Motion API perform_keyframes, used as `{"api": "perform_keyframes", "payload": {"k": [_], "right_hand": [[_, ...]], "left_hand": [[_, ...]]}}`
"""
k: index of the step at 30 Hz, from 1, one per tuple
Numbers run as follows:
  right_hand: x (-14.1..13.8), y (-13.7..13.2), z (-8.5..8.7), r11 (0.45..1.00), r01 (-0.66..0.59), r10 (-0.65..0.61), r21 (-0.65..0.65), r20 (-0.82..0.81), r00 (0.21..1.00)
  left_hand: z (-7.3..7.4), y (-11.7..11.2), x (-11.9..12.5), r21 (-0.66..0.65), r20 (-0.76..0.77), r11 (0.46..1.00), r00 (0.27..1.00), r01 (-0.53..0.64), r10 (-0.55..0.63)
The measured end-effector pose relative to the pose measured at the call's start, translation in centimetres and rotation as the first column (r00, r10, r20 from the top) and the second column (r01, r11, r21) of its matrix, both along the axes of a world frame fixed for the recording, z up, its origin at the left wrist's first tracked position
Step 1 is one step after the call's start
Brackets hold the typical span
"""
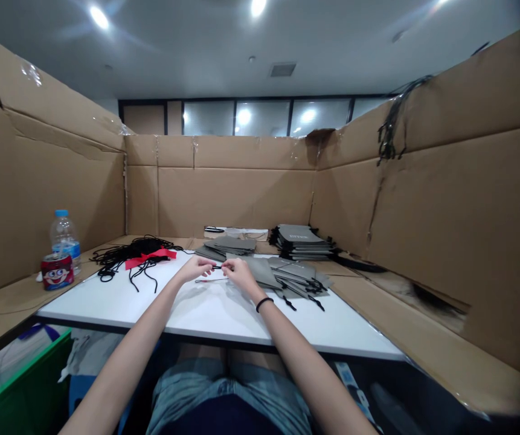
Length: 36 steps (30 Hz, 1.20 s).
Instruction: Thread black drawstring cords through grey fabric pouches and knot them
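Observation:
Both my arms reach out over a white table (pixel 205 314). My left hand (pixel 196 267) and my right hand (pixel 238 272) are closed in a pinch close together, holding a thin black cord (pixel 218 267) between them. A thin red-tipped rod or threading tool (pixel 208 280) lies on the table just under the hands. A black band sits on my right wrist. Flat grey paper bags (pixel 287 277) with black cord handles lie spread just right of my right hand.
A heap of black cords (pixel 128 254) with a red tie lies at the left. A water bottle (pixel 64 238) and a red can (pixel 57 272) stand far left. Grey bag stacks (pixel 302 241) sit at the back. Cardboard walls (pixel 445 205) surround the table. A green bin (pixel 24 393) is lower left.

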State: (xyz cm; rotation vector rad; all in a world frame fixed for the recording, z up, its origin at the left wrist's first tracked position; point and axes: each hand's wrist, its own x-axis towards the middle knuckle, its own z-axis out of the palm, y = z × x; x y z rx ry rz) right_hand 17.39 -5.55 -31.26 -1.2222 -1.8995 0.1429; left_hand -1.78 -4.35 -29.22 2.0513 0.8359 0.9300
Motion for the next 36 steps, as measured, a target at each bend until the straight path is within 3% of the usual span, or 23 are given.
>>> {"api": "perform_keyframes", "payload": {"k": [5,12,19,27,31,36], "right_hand": [[0.1,0.1,0.1,1.0,-0.025,0.025,-0.004,0.031,0.999],[0.1,-0.1,0.3,1.0,-0.027,0.027,0.013,0.033,0.999],[0.1,0.0,0.2,0.999,-0.033,0.033,0.005,0.051,0.998],[0.0,-0.1,0.1,0.999,-0.042,0.041,0.016,0.053,0.998],[0.0,-0.2,0.2,0.998,-0.046,0.043,0.039,0.076,0.996],[0.1,-0.1,0.2,0.998,-0.048,0.046,0.039,0.053,0.998]], "left_hand": [[-0.1,0.2,-0.4,0.072,-0.087,0.996,0.995,0.051,-0.045],[0.9,-0.7,-0.6,0.066,-0.134,0.991,0.985,0.12,-0.11],[0.3,-0.6,-0.5,-0.011,-0.107,1.0,0.994,0.011,-0.012],[0.0,0.0,-0.5,0.008,-0.156,0.997,0.985,0.072,-0.07],[0.2,-0.3,-0.7,-0.132,-0.15,0.979,0.973,0.154,-0.173],[-0.2,0.0,-0.8,-0.365,-0.006,0.902,0.969,0.228,-0.247]]}}
